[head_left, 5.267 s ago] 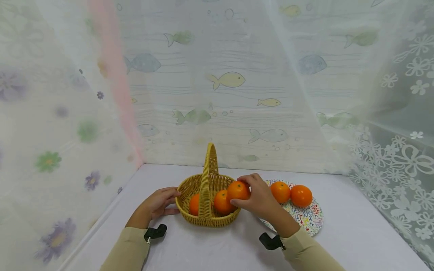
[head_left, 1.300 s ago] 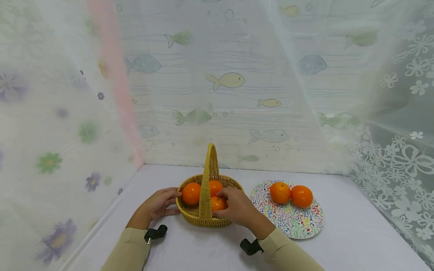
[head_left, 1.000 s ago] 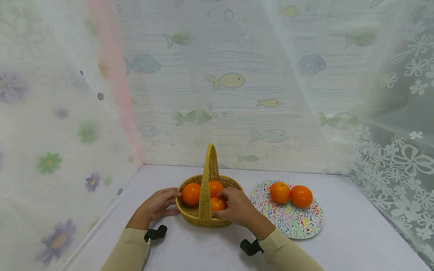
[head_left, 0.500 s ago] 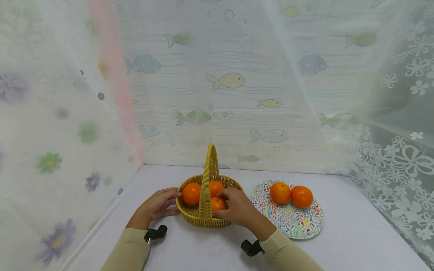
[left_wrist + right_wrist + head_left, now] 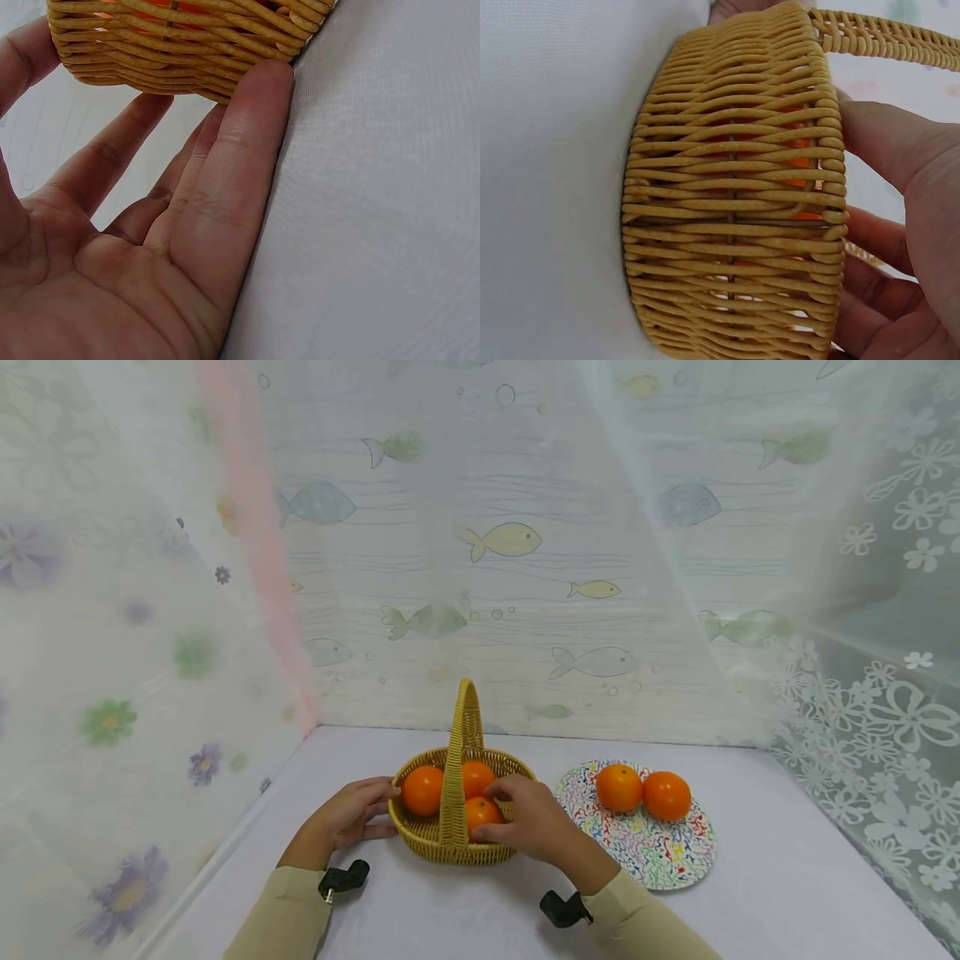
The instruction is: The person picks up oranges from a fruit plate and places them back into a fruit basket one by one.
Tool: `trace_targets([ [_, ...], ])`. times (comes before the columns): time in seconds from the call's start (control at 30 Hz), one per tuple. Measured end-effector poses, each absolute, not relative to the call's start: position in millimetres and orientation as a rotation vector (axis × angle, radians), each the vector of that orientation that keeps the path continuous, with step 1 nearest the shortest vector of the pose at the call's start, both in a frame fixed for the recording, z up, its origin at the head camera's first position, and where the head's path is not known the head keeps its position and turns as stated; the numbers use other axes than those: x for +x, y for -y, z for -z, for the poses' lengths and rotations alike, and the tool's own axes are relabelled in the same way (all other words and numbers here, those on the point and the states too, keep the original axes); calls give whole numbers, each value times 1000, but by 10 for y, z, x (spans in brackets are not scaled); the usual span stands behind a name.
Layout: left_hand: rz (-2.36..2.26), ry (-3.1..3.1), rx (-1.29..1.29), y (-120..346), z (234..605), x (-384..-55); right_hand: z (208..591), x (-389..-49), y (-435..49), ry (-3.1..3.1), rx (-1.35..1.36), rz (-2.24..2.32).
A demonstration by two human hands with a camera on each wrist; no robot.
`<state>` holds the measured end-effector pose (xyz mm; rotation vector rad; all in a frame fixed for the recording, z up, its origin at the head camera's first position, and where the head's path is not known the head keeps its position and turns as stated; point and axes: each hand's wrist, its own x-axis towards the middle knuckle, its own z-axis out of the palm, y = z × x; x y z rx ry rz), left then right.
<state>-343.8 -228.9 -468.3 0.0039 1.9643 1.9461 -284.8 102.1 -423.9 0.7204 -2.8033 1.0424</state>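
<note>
A yellow wicker basket (image 5: 468,853) with a tall handle stands on the white table and holds three oranges. One orange (image 5: 422,791) lies left of the handle, another orange (image 5: 477,778) at the back right, and a third orange (image 5: 482,812) in front. My left hand (image 5: 351,810) touches the basket's left side with fairly straight fingers, one low by the table. Over the right rim reaches my right hand (image 5: 536,818), fingers and thumb spread beside the front orange, with a small gap between palm and fruit. The basket wall mostly hides the fruit in the right wrist view.
Right of the basket lies a round plate (image 5: 660,860) with a colourful squiggle pattern. Two oranges touch on it, a left orange (image 5: 619,787) and a right orange (image 5: 667,796). A fish-print curtain (image 5: 510,610) hangs behind the table.
Since the earliest frame, the right hand has brought an orange down into the basket. In the last half second it has loosened and shifted slightly right, while the orange stays put. My left hand has stayed still.
</note>
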Motion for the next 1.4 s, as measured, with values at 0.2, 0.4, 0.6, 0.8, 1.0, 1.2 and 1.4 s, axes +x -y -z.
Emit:
trace_targets([
  [0.2,-1954,-1969,0,2280,4686,-3443,4195,-2809,-1082,2793,695,-1043],
  [0.4,-1955,-1963,-4,2280,4689,-3450,4178,-2755,-1205,2746,681,-1047],
  [0.6,-1953,-1957,14,2284,4698,-3459,4204,-2716,-1339,2697,664,-1050],
  [0.8,-1952,-1952,11,2291,4699,-3457,4214,-2707,-1444,2685,592,-1032],
  [1.0,-1954,-1935,18,2287,4695,-3441,4186,-2713,-1566,2671,513,-994],
  [1.2,-1944,-1953,29,2271,4699,-3466,4148,-2761,-1739,2684,426,-995],
  [1.4,-1941,-1966,11,2283,4693,-3465,4088,-2813,-1888,2710,367,-981],
])
